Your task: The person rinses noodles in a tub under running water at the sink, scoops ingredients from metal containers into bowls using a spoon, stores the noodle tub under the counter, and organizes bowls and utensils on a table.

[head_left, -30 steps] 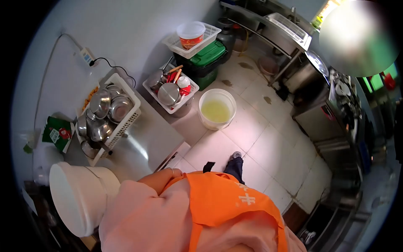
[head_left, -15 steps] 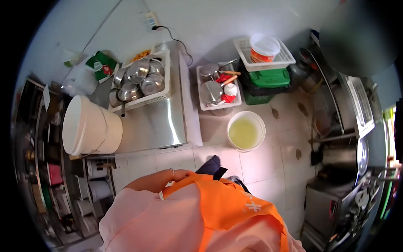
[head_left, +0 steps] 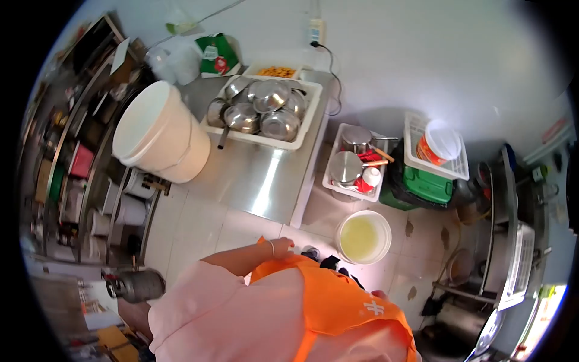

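My left hand (head_left: 281,247), with a bracelet at the wrist, hangs at the front edge of the orange apron (head_left: 338,295). Its fingers are small and partly turned away, so their closure is unclear, and I make out no object in it. Only a sliver of my right hand (head_left: 380,295) shows past the apron's right side; its fingers are hidden. On the tiled floor ahead stands a white bucket (head_left: 386,241) holding yellowish liquid (head_left: 359,237). Neither hand touches it. My shoe (head_left: 311,253) shows just beyond the left hand.
A steel table (head_left: 241,181) carries a white basket of metal pots (head_left: 278,123); a large white bucket (head_left: 175,139) stands at its left end. Beyond are a crate of pans (head_left: 346,167) and a green bin (head_left: 427,184). Shelves (head_left: 84,139) and a gas cylinder (head_left: 139,286) are at left.
The view has swung left, so the table and floor bucket appear farther right and lower. The gas cylinder and a sliver of my right hand have come into view. My left hand extends farther past the apron.
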`<action>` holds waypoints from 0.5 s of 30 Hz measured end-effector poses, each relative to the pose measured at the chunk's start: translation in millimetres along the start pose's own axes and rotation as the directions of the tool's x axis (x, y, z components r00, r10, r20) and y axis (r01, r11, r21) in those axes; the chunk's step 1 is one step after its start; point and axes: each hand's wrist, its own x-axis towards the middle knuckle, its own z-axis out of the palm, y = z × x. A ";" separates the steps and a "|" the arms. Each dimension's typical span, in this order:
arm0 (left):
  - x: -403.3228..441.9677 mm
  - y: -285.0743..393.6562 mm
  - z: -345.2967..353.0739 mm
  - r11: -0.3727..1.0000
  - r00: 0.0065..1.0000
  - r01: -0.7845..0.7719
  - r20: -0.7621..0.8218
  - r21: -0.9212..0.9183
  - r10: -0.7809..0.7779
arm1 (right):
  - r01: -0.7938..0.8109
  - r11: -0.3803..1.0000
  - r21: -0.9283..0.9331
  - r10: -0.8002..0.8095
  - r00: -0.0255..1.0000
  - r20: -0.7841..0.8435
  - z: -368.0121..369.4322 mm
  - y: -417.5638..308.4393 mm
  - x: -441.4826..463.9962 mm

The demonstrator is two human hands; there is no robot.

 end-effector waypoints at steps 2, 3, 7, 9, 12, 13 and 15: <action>-13.4 1.2 -8.0 0.998 0.971 -0.050 -0.235 -0.024 0.043 | 0.057 0.996 -0.064 -0.054 0.998 0.036 -22.0 -7.1 15.7; -27.1 4.8 -11.6 0.994 0.939 -0.046 -0.345 -0.098 0.010 | 0.081 0.983 -0.165 -0.068 0.994 0.084 -36.4 -14.5 24.9; -101.3 9.0 -13.9 0.973 0.763 -0.058 -0.638 -0.225 -0.103 | 0.309 0.919 -0.247 -0.284 0.950 0.131 -64.7 -50.6 57.4; -112.7 -18.3 -15.9 0.970 0.577 -0.089 -0.805 -0.228 -0.136 | 0.382 0.887 -0.260 -0.348 0.922 0.168 -59.2 -94.3 87.4; -157.9 -27.1 -41.6 0.917 0.312 -0.058 -0.879 -0.396 -0.360 | 0.479 0.862 -0.164 -0.469 0.878 0.099 -72.4 -159.8 76.2; -171.4 -31.6 -39.3 0.860 0.239 -0.089 -0.849 -0.502 -0.471 | 0.587 0.786 -0.194 -0.592 0.805 0.038 -59.5 -162.2 84.7; -187.2 -101.5 -44.2 0.787 0.179 -0.209 -0.814 -0.581 -0.553 | 0.615 0.769 -0.174 -0.611 0.787 0.083 -31.5 -216.3 69.9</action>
